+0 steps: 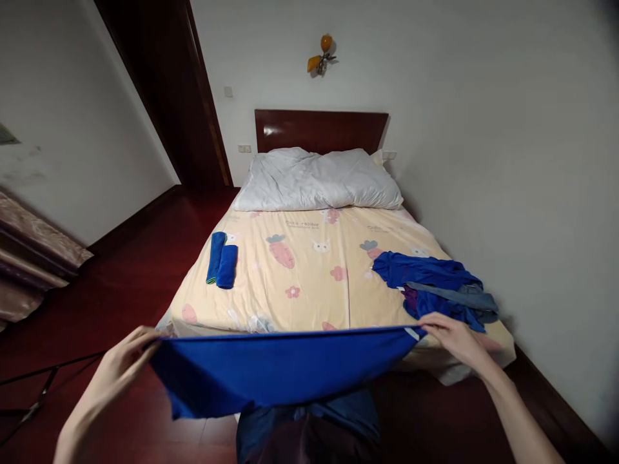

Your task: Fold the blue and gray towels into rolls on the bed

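A blue towel (285,370) is stretched wide between my two hands in front of the foot of the bed, its top edge taut and its lower part hanging down. My left hand (133,357) pinches its upper left corner. My right hand (449,335) pinches the upper right corner, close to a small white tag (412,334). On the left of the bed lie two rolled blue towels, a darker one (215,258) with a green edge and a brighter one (227,266), side by side. A loose heap of blue cloth (430,270) lies on the right side.
The bed (309,290) has a yellow sheet with carrots and flowers. A light grey quilt (319,177) lies near the dark wooden headboard (319,129). A grey-blue strip of cloth (454,295) crosses the heap. Curtains (33,264) hang at left, above a thin black metal frame (46,386).
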`<state>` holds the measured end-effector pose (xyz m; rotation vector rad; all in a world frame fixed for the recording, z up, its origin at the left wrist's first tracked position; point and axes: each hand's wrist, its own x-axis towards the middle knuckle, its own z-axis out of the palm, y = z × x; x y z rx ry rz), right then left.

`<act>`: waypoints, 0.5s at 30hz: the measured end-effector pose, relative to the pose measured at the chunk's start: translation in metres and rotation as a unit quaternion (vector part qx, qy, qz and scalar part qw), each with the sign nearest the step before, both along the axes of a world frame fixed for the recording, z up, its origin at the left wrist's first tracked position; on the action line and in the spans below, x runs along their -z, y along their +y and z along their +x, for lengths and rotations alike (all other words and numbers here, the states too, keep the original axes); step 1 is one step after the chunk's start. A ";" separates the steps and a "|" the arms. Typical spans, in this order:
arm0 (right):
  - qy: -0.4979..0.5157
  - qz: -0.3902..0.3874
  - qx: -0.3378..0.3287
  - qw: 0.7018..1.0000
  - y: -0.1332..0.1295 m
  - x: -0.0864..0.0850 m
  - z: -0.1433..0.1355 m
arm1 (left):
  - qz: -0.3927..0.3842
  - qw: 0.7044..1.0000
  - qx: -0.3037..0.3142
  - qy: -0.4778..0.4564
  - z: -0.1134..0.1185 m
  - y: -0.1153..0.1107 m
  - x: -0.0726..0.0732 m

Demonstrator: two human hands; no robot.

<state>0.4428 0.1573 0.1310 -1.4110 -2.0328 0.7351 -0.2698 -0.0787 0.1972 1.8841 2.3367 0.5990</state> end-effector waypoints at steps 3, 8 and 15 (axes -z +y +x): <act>-0.030 0.134 0.054 0.989 0.032 -0.022 -0.006 | 0.051 0.997 0.031 -0.040 0.000 0.055 -0.013; -0.059 0.248 0.131 0.958 0.050 -0.040 -0.012 | 0.176 0.982 -0.061 0.021 0.012 0.097 -0.014; 0.055 0.012 0.110 0.992 0.007 -0.002 0.020 | 0.086 0.989 0.000 -0.119 -0.003 0.050 0.019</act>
